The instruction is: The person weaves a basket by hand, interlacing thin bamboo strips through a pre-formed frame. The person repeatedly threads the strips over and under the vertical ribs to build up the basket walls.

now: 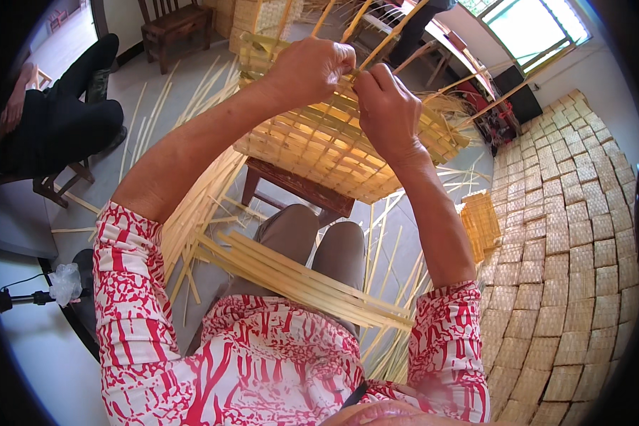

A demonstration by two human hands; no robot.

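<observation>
A half-woven bamboo basket (302, 145) rests tilted on a dark wooden stool (298, 186) in front of my knees. Long upright strips stick out past its far rim. My left hand (311, 65) is closed in a pinch at that rim, its thumb and fingers on a bamboo strip. Close beside it, my right hand (390, 112) pinches at the same spot, the fingertips nearly meeting. The ends of the strip between the fingers are partly hidden. Across my lap lies a bundle of flat, pale bamboo strips (298, 278).
Loose bamboo strips (199, 213) lie over the floor to the left. Stacked woven pieces (561, 234) form a wall on the right, with a small yellow woven piece (480, 224) nearby. Another person's dark-clothed legs (71, 128) are at left. A wooden chair (176, 32) stands behind.
</observation>
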